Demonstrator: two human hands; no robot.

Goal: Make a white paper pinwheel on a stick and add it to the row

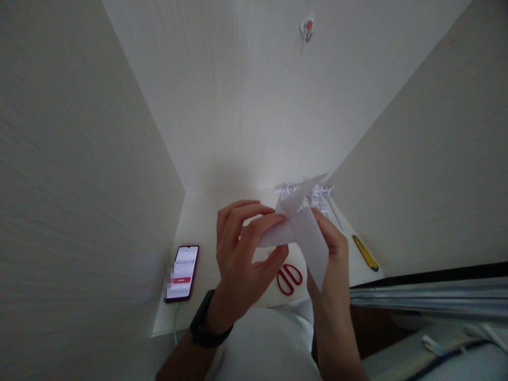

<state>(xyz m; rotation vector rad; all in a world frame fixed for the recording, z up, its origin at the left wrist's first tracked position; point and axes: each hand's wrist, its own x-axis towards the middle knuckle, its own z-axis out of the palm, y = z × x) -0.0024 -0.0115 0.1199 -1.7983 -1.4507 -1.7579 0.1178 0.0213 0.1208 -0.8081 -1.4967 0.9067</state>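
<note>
Held up over the desk is a folded white paper [311, 246] with several flaps sticking out in different directions. My left hand [250, 248], with a dark watch on the wrist, pinches the paper's left flap between thumb and fingers. From the right, my right hand [331, 238] grips the same paper; most of its fingers are hidden behind a flap. Below the paper, red-handled scissors [289, 279] lie on the desk with their blades mostly covered from view.
A lit phone [183, 272] with a cable lies at the desk's [198, 217] left edge. Crumpled white paper pieces [319, 196] are heaped at the back right. A yellow cutter knife [365, 253] rests by the right wall. Pale walls enclose three sides; a hook [307, 29] hangs on the back one.
</note>
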